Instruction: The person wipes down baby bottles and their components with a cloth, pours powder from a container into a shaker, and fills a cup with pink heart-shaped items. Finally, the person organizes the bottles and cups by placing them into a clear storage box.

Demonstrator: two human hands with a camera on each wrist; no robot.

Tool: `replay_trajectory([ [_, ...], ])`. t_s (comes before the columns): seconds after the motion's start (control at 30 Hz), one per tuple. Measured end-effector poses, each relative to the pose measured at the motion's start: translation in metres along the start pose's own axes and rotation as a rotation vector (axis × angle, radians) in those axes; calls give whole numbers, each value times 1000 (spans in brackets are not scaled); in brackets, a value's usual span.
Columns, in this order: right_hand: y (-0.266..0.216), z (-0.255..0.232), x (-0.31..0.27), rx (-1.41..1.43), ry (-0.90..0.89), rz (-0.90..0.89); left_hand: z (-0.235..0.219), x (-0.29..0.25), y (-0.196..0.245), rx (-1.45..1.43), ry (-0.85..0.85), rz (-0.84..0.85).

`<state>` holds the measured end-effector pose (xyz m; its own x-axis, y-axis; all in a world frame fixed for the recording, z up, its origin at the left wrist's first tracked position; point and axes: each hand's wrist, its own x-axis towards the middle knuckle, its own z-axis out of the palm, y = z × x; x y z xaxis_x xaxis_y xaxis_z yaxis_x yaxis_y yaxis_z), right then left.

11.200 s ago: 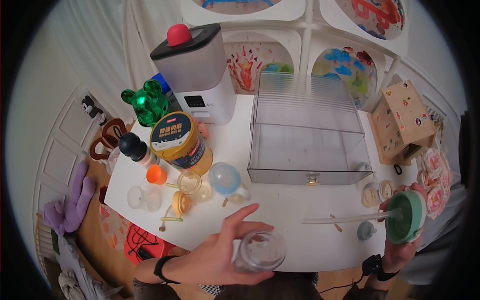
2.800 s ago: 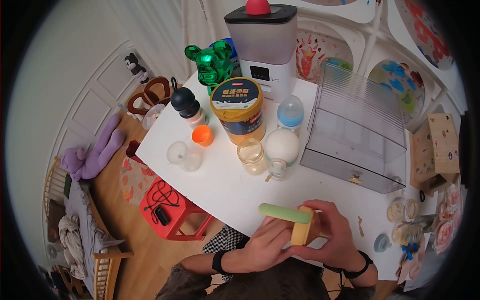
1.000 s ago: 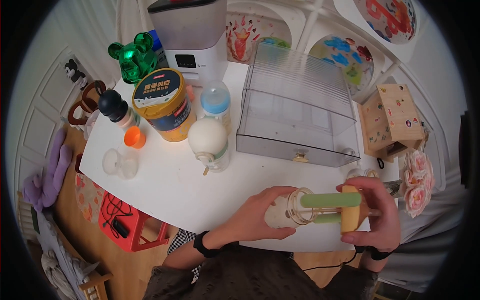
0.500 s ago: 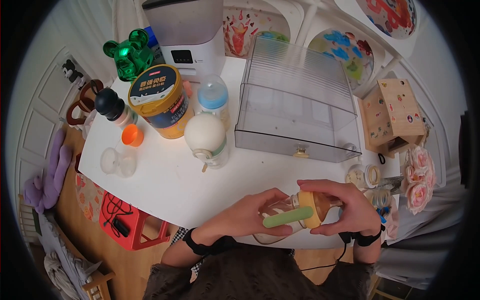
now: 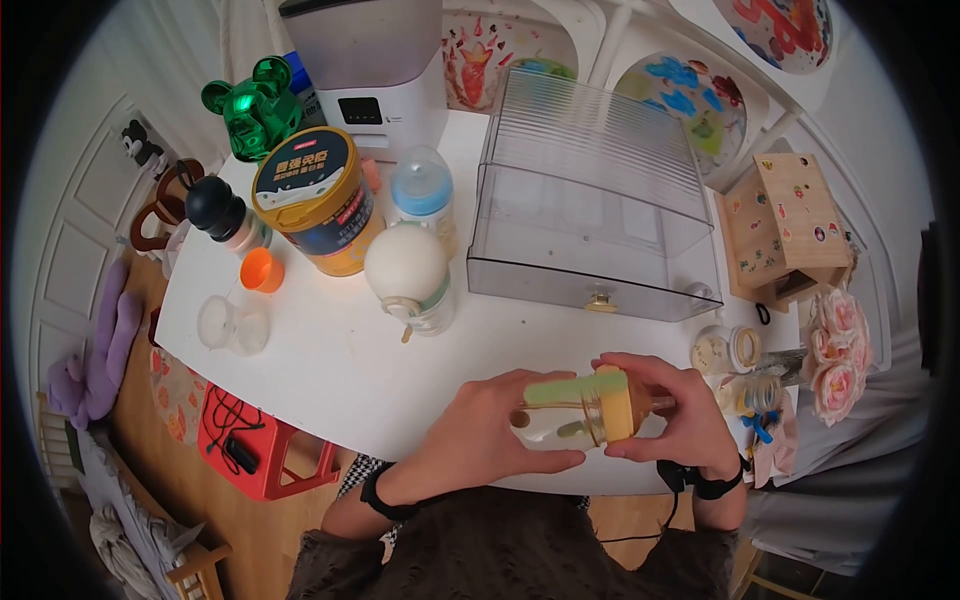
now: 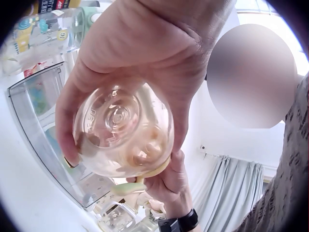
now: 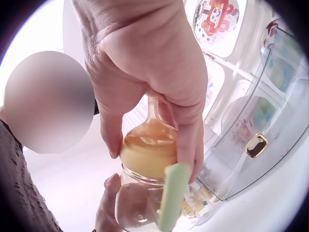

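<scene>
A clear amber-tinted baby bottle [image 5: 552,426] lies sideways between my hands above the front of the table. My left hand [image 5: 478,428] grips its body from the base end, and the round base [image 6: 118,116] faces the left wrist view. My right hand [image 5: 692,408] holds the yellow collar [image 5: 622,404], its fingers and thumb around the sides. The collar sits at the bottle's neck, with a pale nipple [image 7: 152,108] rising toward the right palm. A light green handle [image 7: 175,197] runs from the collar along the bottle's side.
A white-domed bottle [image 5: 408,268], a blue-collared bottle [image 5: 422,190] and a yellow tub [image 5: 315,200] stand at the back left. An orange cup [image 5: 262,270] is nearby. A transparent box [image 5: 590,260] stands behind the hands; small jars [image 5: 714,350] are at the right.
The handled collar has moved from apart to the bottle's neck. The bottle has turned, bringing a green handle to its upper side. Both hands have kept hold.
</scene>
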<state>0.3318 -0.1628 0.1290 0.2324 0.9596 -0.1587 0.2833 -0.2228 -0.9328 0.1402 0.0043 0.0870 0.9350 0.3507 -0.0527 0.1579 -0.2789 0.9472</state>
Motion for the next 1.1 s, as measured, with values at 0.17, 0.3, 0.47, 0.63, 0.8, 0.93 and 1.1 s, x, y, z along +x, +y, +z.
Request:
replay_trajectory([
  [0.17, 1, -7, 1, -69, -109, -158, -8, 6, -10, -207, -290, -127],
  [0.3, 2, -8, 2, -80, -282, -328, -12, 12, -30, -641, -507, -290],
  [0.47, 7, -11, 3, -86, -302, -430, -6, 9, -23, -717, -563, -218],
  [0.63, 1, -5, -4, -97, -239, -369, -6, -2, -15, -604, -394, -236],
  [0.8, 0, 7, -8, -132, -119, -377, -9, -9, 3, -498, -166, -198],
  [0.93, 8, 23, -7, -12, 85, -186, 1, -9, 3, -225, 115, 19],
  [1.1, 27, 30, -3, 264, 168, -110, 13, 1, -15, -394, 366, 81],
])
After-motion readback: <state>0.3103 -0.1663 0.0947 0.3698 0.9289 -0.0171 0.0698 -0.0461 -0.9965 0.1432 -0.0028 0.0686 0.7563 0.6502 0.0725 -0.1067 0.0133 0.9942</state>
